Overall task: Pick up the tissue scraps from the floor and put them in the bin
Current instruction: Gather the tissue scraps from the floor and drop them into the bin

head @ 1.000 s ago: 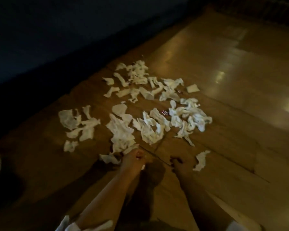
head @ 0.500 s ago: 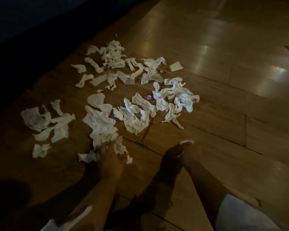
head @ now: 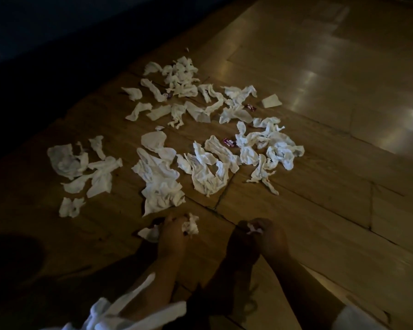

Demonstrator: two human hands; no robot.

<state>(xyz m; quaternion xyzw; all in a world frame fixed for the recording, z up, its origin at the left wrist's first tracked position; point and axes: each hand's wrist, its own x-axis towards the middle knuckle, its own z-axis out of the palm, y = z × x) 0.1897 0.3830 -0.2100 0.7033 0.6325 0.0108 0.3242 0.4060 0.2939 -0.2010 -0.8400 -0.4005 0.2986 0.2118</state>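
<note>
Several white tissue scraps point(head: 161, 184) lie scattered over the wooden floor point(head: 320, 210) ahead of me. My left hand point(head: 172, 234) is low at the near edge of the heap, its fingers curled round a crumpled scrap point(head: 190, 225), with another scrap point(head: 149, 233) just to its left on the floor. My right hand point(head: 265, 236) hovers beside it and grips a small wad of tissue point(head: 254, 228). No bin is in view.
A few small red-purple wrappers point(head: 229, 142) lie among the scraps. A dark wall or furniture edge point(head: 57, 55) runs along the left. Glossy floor boards point(head: 332, 67) stretch to the right. White sleeves show at the bottom.
My right hand picked a scrap off the floor and closed round it. My left hand gathered a crumpled piece from the near heap and lifted slightly. The view shifted.
</note>
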